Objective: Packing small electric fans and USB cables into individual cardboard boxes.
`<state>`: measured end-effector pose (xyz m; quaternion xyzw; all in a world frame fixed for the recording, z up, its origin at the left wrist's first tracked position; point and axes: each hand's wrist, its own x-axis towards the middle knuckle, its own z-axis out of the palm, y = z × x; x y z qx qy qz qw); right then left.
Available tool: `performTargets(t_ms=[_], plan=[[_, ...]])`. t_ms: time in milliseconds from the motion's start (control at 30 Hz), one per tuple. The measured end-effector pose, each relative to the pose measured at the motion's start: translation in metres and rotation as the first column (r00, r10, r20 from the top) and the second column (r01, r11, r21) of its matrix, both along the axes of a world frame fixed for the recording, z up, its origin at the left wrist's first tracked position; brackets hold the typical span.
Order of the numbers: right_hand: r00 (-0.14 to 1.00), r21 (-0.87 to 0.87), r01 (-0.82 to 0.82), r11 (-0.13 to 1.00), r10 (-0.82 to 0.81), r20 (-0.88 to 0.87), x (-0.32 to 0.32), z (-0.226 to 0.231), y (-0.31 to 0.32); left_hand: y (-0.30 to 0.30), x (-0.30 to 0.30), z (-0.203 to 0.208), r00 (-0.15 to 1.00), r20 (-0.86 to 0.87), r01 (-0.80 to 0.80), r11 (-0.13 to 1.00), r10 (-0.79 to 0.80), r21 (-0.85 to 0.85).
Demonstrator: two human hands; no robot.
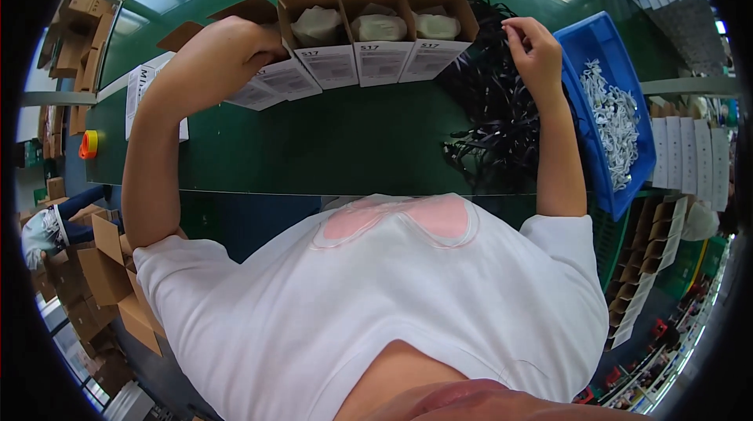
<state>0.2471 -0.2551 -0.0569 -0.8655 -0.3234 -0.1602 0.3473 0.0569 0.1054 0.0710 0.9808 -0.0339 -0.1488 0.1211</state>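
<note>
A row of white cartons (325, 66) with raised brown flaps stands at the far side of the green table. White wrapped bundles (380, 27) sit inside three of them. At the row's left end my left hand (241, 38) bends over an open carton (289, 80); its fingertips are hidden by the hand and the carton. My right hand (536, 52) is raised over a heap of black straps (502, 119), thumb and forefinger pinched together. Whether something thin is between them is too small to make out.
To the right of the straps a blue bin (643, 134) holds many small white pieces (610, 119). A white box (140, 95) lies beyond my left arm, and an orange tape roll (89, 144) is by the table's left edge. More cartons (690, 156) stand at the far right.
</note>
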Motion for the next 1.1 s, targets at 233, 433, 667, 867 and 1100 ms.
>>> performTargets(t_ms=[233,433,667,867,1100], plan=[[0.934,-0.606,-0.011,0.796,0.225,0.278,0.064,-0.049,-0.015,-0.004,-0.010,0.003,0.952,0.164,0.229,0.957,-0.258,0.180],[0.952,-0.498,-0.143,0.855,0.257,0.168,0.073,-0.033,-0.020,-0.015,-0.028,-0.012,0.943,0.281,0.103,0.960,-0.178,0.260],[0.947,-0.189,-0.202,0.961,0.142,-0.288,0.088,0.033,-0.022,-0.031,-0.027,-0.015,0.948,0.290,-0.167,0.980,0.128,0.112],[0.970,-0.142,-0.224,0.964,0.207,-0.127,0.092,0.072,-0.022,-0.027,-0.029,-0.020,0.921,0.370,0.011,0.957,-0.122,0.288],[0.976,-0.171,-0.177,0.969,0.150,-0.159,0.084,0.122,-0.015,-0.039,-0.039,-0.020,0.806,0.578,-0.104,0.932,-0.126,0.348]])
